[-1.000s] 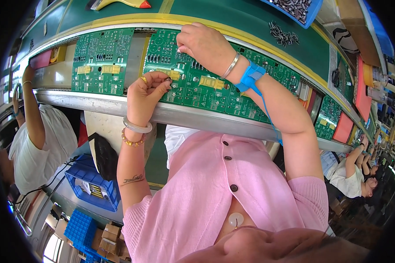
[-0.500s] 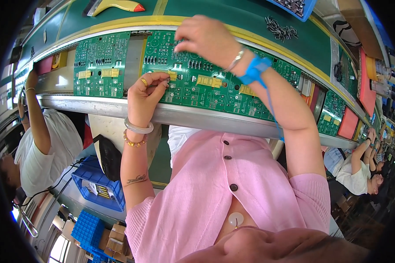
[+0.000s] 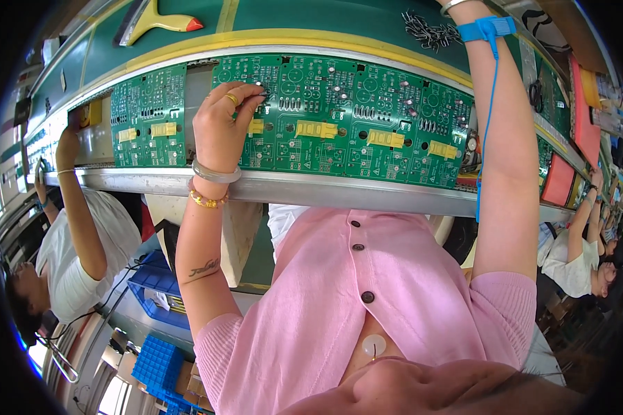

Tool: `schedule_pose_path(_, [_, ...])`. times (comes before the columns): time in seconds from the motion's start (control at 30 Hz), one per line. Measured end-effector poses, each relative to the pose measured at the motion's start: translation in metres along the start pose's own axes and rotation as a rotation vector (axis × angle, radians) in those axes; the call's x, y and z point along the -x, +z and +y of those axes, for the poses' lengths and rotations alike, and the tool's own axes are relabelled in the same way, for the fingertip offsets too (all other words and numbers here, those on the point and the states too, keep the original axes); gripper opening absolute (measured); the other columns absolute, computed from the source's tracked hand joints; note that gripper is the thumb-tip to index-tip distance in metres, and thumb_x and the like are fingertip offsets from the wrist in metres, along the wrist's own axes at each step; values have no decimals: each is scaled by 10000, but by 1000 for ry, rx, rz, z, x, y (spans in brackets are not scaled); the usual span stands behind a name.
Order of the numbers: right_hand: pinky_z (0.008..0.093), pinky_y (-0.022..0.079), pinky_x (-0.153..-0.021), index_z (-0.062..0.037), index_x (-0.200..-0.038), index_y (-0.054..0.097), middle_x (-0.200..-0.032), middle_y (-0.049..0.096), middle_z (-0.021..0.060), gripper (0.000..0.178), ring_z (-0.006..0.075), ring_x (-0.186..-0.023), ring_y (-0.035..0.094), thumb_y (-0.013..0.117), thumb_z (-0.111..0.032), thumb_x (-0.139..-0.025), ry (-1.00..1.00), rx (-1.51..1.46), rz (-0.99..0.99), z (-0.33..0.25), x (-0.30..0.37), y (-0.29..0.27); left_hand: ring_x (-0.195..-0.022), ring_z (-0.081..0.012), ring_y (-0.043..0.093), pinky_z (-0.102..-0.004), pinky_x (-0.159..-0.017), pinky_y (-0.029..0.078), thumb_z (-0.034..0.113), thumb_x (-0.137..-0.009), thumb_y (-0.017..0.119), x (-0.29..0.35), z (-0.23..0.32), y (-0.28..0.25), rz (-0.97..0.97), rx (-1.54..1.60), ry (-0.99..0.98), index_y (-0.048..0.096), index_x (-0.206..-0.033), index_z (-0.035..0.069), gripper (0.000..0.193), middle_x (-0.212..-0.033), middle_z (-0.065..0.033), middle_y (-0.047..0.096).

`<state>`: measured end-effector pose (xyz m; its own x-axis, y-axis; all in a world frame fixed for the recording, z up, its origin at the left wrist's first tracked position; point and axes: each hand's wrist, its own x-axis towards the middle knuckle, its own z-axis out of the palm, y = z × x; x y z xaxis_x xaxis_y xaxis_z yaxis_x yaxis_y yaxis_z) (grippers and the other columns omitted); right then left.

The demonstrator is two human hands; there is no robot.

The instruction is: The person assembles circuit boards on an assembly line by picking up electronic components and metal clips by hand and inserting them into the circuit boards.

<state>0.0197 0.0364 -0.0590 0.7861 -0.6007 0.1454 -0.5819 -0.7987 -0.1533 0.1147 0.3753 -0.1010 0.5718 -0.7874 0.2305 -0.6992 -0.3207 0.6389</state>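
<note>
My left hand (image 3: 219, 128) reaches over a row of green circuit boards (image 3: 304, 155), thumb and forefinger pinched together close above the left board of the joined group. A tiny dark bit shows at the fingertips, too small to make out. Rows of black components (image 3: 291, 104) and yellow parts (image 3: 316, 129) sit on the boards. My right arm (image 3: 509, 138), with a blue wrist strap (image 3: 488, 28), stretches to the far side. Beyond the bracelet at the wrist, the right hand is cut off by the top edge, near a pile of small metal-legged components (image 3: 429, 31).
A metal rail (image 3: 311, 196) runs along the near side of the boards. A yellow-handled brush (image 3: 160, 22) lies on the green bench at the far left. Another green board (image 3: 149, 114) stands to the left. A co-worker (image 3: 83, 235) works at the left, others at the right.
My right hand has moved from above the boards to the far right, out of the picture. My left hand has moved farther up the board, still pinched. The view has shifted slightly.
</note>
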Motion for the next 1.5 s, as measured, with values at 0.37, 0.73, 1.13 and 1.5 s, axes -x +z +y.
schedule_pose_path(0.37, [432,479,-727,-53,-780,628,-787,621,153,101,332,-808,600,645,-135,-724,-146,-39,291,-15,3,18,-751,-231,617,-306,-655,489,53,-738,685,3,-2,3,34,-116,56,681,-849,72,112,-841,-58,648])
schedule_pose_path(0.73, [427,469,-646,-42,-755,571,-715,605,154,102,332,-718,594,613,-133,-733,-180,-245,364,-34,19,-5,-731,-239,618,-310,-639,490,49,-740,685,-1,-1,5,44,-111,68,674,-844,59,105,-830,-65,647])
schedule_pose_path(1.13, [318,477,-608,-24,-827,577,-716,595,110,99,233,-663,601,637,-79,-772,-283,-842,-50,-78,66,-5,-789,-260,582,-338,-688,478,43,-739,660,-7,1,3,-10,-279,303,656,-877,65,140,-867,-60,612])
schedule_pose_path(1.5, [296,500,-669,-42,-934,631,-837,661,79,138,197,-756,639,604,-120,-823,-334,-877,-225,-118,88,58,-770,-261,552,-353,-677,446,85,-720,703,24,13,-15,86,-166,101,657,-956,69,241,-832,-93,575])
